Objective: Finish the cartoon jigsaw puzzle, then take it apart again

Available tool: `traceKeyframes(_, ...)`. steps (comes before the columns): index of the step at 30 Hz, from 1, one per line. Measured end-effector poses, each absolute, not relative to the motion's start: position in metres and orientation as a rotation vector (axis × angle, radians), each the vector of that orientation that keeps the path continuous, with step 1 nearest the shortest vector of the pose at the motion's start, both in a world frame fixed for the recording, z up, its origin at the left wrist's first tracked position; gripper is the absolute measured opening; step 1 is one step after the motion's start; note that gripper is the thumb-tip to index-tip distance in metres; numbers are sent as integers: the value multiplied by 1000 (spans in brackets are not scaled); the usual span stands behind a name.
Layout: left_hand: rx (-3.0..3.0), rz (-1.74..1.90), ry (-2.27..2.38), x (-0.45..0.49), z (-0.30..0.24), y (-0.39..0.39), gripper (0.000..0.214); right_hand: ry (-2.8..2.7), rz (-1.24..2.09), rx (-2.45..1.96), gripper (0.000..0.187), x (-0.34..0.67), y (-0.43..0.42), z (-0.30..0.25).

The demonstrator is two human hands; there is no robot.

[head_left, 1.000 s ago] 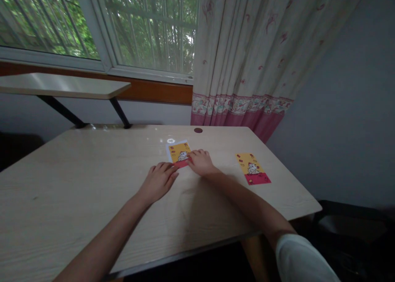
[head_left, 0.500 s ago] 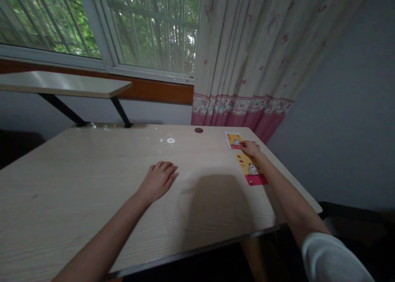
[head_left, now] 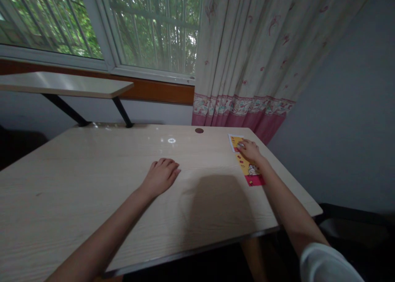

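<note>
Two yellow and red cards with a cartoon animal lie near the right edge of the light wooden table (head_left: 77,183). My right hand (head_left: 250,151) rests flat on the farther card (head_left: 235,141), fingers pressed on it. The nearer card (head_left: 250,171) lies just below that hand, partly under my wrist. My left hand (head_left: 161,175) lies palm down on the middle of the table, fingers loosely together, holding nothing.
A round cable hole (head_left: 199,130) sits near the table's far edge. A narrow shelf (head_left: 61,84) on black brackets juts out under the window. A flowered curtain (head_left: 247,55) hangs at the back right. The table's right edge drops off beside the cards.
My right hand slid a card from the table's middle to the far right, above the other card, and now lies on it. My left hand stayed in place.
</note>
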State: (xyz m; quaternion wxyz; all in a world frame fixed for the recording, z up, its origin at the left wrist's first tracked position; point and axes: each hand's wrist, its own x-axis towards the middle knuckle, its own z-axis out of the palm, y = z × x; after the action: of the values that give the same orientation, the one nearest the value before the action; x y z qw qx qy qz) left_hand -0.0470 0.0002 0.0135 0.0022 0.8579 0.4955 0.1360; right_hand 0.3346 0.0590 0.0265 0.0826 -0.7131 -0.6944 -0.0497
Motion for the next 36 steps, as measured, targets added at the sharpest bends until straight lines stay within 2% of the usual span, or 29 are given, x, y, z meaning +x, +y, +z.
traceKeyframes(5,2565,281,1802,-17,22,16,39,-2198,139,-2029,56,248,60,15)
traceKeyframes(10,2424,231,2039,-1,1,26,52,-2196,405,-2069,68,182,45,-4)
traceKeyframes(16,2364,212,2054,-3,-14,27,59,-2201,279,-2099,69,175,37,-16)
traceKeyframes(36,2332,167,2055,-2,-10,36,63,-2165,164,-2096,65,171,36,-16)
